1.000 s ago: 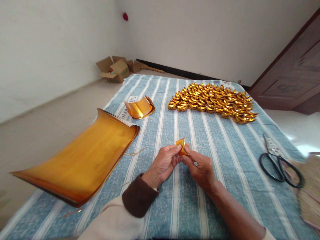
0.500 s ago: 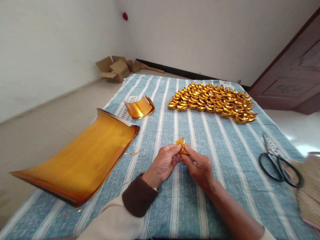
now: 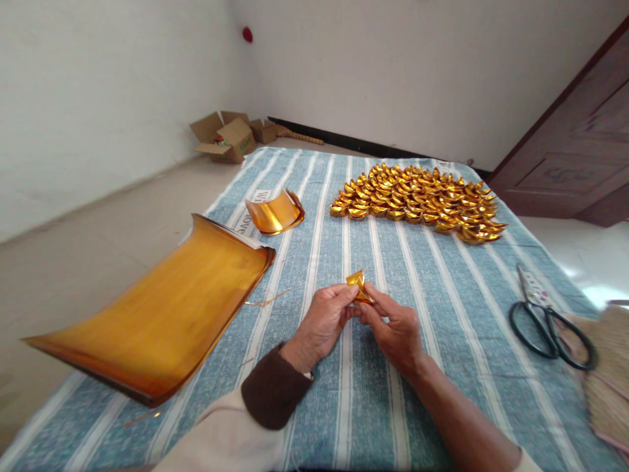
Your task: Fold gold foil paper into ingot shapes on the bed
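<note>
Both hands meet over the middle of the striped cloth, closed on one small folded piece of gold foil paper point(image 3: 357, 279). My left hand point(image 3: 324, 321) pinches its left side, thumb on top. From the right, the thumb and fingers of my right hand point(image 3: 393, 322) grip its lower right edge; part of the paper is hidden behind the fingers. Beyond the hands, rows of folded gold paper ingots point(image 3: 417, 200) stand close together. A curled stack of small gold foil sheets point(image 3: 272, 213) lies to the far left, and a large stack of gold sheets point(image 3: 162, 308) is nearer on the left.
Black-handled scissors point(image 3: 548, 328) lie at the right beside a woven tan mat point(image 3: 609, 373). Thin gold scraps point(image 3: 265, 301) are scattered on the blue striped cloth point(image 3: 314, 262). An open cardboard box point(image 3: 223, 139) sits on the floor behind the table, and a dark red door point(image 3: 565, 151) is at right.
The fingers have shifted slightly on the gold paper, and more of its folded face shows between them. The hands stay in nearly the same place.
</note>
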Demonstrator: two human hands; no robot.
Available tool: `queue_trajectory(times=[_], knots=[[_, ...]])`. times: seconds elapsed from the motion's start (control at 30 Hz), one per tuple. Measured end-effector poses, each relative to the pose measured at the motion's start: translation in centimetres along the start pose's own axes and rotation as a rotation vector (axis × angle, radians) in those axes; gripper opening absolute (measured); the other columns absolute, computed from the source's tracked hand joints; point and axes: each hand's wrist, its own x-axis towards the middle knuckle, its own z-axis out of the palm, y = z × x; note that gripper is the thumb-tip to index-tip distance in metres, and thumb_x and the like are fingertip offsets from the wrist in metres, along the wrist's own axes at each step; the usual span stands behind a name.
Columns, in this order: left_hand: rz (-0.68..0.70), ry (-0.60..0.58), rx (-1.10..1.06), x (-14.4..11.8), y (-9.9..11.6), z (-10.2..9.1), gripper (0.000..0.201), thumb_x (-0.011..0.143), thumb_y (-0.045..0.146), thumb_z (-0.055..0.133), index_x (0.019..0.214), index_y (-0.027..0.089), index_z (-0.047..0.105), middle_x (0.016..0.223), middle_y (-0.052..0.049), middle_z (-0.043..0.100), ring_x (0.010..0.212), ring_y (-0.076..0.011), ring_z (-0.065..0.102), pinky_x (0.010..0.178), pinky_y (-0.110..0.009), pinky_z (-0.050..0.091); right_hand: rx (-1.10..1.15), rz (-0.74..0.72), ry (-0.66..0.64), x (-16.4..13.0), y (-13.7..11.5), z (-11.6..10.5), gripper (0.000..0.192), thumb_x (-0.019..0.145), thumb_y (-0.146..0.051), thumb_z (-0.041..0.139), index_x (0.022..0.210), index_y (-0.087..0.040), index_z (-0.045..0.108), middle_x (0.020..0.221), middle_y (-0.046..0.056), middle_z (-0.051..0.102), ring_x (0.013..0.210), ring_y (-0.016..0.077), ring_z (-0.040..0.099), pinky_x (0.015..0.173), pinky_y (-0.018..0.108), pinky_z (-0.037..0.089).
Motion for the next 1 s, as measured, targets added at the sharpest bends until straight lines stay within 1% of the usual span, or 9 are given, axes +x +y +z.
queue_trajectory(times=[0.13, 0.23, 0.37, 0.5, 0.6, 0.67, 0.77, 0.87, 1.0], knots=[[0.11, 0.086, 0.236, -0.3, 0.1, 0.0, 0.024, 0.081, 0.035, 0.07, 0.074, 0.012, 0.073, 0.07, -0.005, 0.066, 0.063, -0.0132, 0.056, 0.063, -0.026, 0.045, 0.049, 0.094, -0.01, 0.3, -0.4, -0.3, 0.033, 0.084, -0.031, 0.061, 0.114, -0.023, 0.069, 0.071, 0.001, 0.074, 0.056, 0.0167, 0.068, 0.062, 0.032, 0.058], [0.302, 0.149, 0.555, -0.6, 0.4, 0.1, 0.017, 0.084, 0.027, 0.066, 0.075, 0.016, 0.075, 0.08, -0.005, 0.068, 0.073, -0.0166, 0.06, 0.072, -0.027, 0.047, 0.085, 0.181, 0.01, 0.7, -0.9, -0.8, 0.03, 0.081, -0.032, 0.065, 0.109, -0.021, 0.07, 0.058, -0.003, 0.068, 0.05, 0.0148, 0.064, 0.056, 0.029, 0.054], [0.514, 0.101, 0.796, -0.7, 0.3, -0.1, 0.015, 0.087, 0.022, 0.062, 0.093, 0.021, 0.076, 0.109, -0.007, 0.069, 0.105, -0.0233, 0.061, 0.098, -0.033, 0.042, 0.25, 0.331, -0.006, 1.0, -0.9, -1.2, 0.038, 0.08, -0.036, 0.069, 0.113, -0.015, 0.067, 0.057, -0.002, 0.068, 0.051, 0.0136, 0.062, 0.056, 0.028, 0.051], [0.598, 0.017, 0.934, -0.6, -0.6, -0.9, 0.026, 0.089, 0.024, 0.061, 0.113, 0.022, 0.071, 0.124, -0.009, 0.065, 0.116, -0.025, 0.057, 0.105, -0.036, 0.039, 0.47, 0.443, -0.056, 1.1, -0.7, -1.6, 0.043, 0.08, -0.041, 0.071, 0.114, -0.016, 0.064, 0.06, -0.002, 0.068, 0.053, 0.013, 0.061, 0.056, 0.026, 0.05], [0.621, -0.012, 1.062, -0.6, -0.9, -1.3, 0.031, 0.092, 0.023, 0.057, 0.121, 0.022, 0.068, 0.132, -0.01, 0.061, 0.118, -0.0262, 0.057, 0.106, -0.039, 0.039, 0.55, 0.477, -0.036, 1.2, -0.7, -1.7, 0.039, 0.08, -0.045, 0.07, 0.107, -0.016, 0.067, 0.059, -0.001, 0.068, 0.052, 0.0125, 0.06, 0.054, 0.025, 0.049], [0.608, -0.009, 1.089, -0.7, -0.9, -1.2, 0.031, 0.092, 0.022, 0.057, 0.121, 0.021, 0.068, 0.134, -0.012, 0.06, 0.118, -0.0278, 0.058, 0.106, -0.042, 0.039, 0.551, 0.484, -0.019, 1.3, -0.8, -1.6, 0.035, 0.082, -0.046, 0.068, 0.099, -0.016, 0.07, 0.058, 0.0, 0.067, 0.051, 0.0119, 0.059, 0.053, 0.024, 0.048], [0.549, 0.019, 0.975, -0.9, -0.6, -0.8, 0.03, 0.088, 0.021, 0.062, 0.117, 0.02, 0.07, 0.132, -0.013, 0.061, 0.116, -0.0297, 0.059, 0.106, -0.044, 0.039, 0.559, 0.482, -0.017, 1.4, -0.9, -1.5, 0.031, 0.083, -0.046, 0.066, 0.091, -0.016, 0.072, 0.058, 0.0, 0.067, 0.052, 0.0117, 0.059, 0.052, 0.023, 0.048], [0.495, 0.038, 0.852, -1.1, -0.3, -0.5, 0.029, 0.084, 0.02, 0.067, 0.113, 0.02, 0.072, 0.133, -0.013, 0.061, 0.118, -0.0298, 0.058, 0.109, -0.043, 0.037, 0.577, 0.481, -0.014, 1.4, -0.9, -1.5, 0.028, 0.082, -0.043, 0.068, 0.088, -0.016, 0.072, 0.062, 0.001, 0.069, 0.055, 0.0122, 0.061, 0.052, 0.023, 0.048], [0.48, 0.03, 0.834, -1.1, -0.4, -0.5, 0.028, 0.083, 0.019, 0.068, 0.111, 0.02, 0.072, 0.139, -0.011, 0.056, 0.124, -0.0295, 0.055, 0.11, -0.042, 0.038, 0.559, 0.463, -0.012, 1.5, -0.8, -1.7, 0.025, 0.08, -0.041, 0.069, 0.085, -0.016, 0.072, 0.064, 0.003, 0.069, 0.057, 0.0138, 0.062, 0.054, 0.026, 0.05]])
